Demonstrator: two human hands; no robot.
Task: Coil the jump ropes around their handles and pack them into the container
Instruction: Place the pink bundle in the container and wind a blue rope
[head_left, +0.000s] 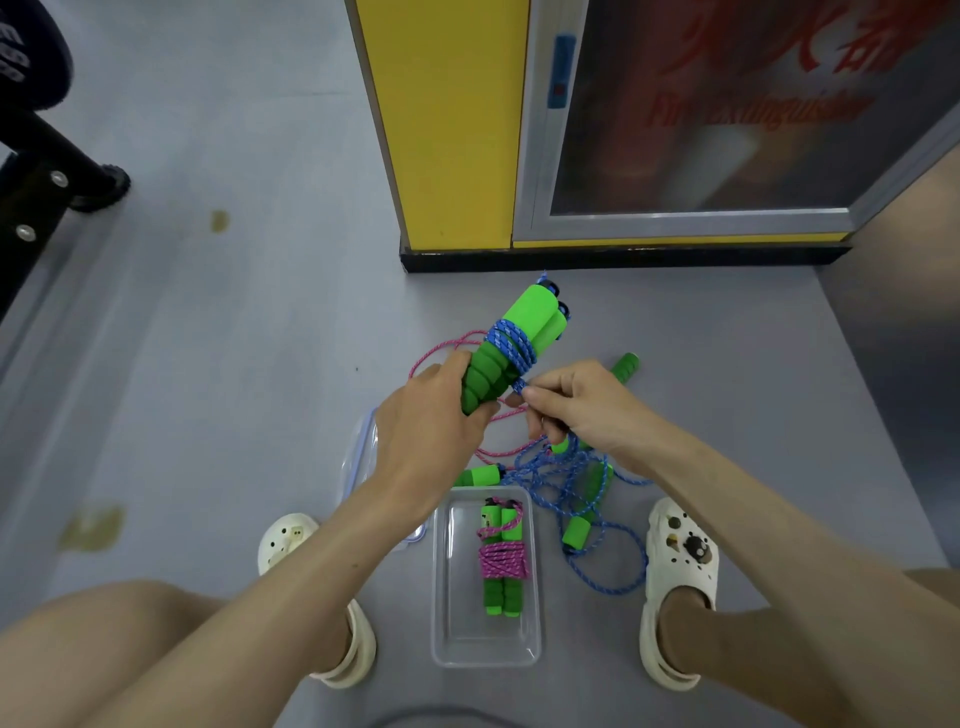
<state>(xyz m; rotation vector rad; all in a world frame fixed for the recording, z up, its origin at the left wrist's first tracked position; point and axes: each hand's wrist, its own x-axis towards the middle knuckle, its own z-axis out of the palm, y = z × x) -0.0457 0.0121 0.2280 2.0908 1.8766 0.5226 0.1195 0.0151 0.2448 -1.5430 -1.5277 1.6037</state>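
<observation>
left hand (432, 423) grips the paired green handles (524, 318), tips toward 1 o'clock | right hand (584, 410) pinches the blue rope (511, 345) at 3 o'clock of the handles, a few turns wound | slack heaped at 5 o'clock | clear container (519, 642) at 6 o'clock holds the pink-wound bundle (501, 561)

Public building corridor: fire-extinguisher cabinet (691, 114), grey floor (249, 322).
</observation>
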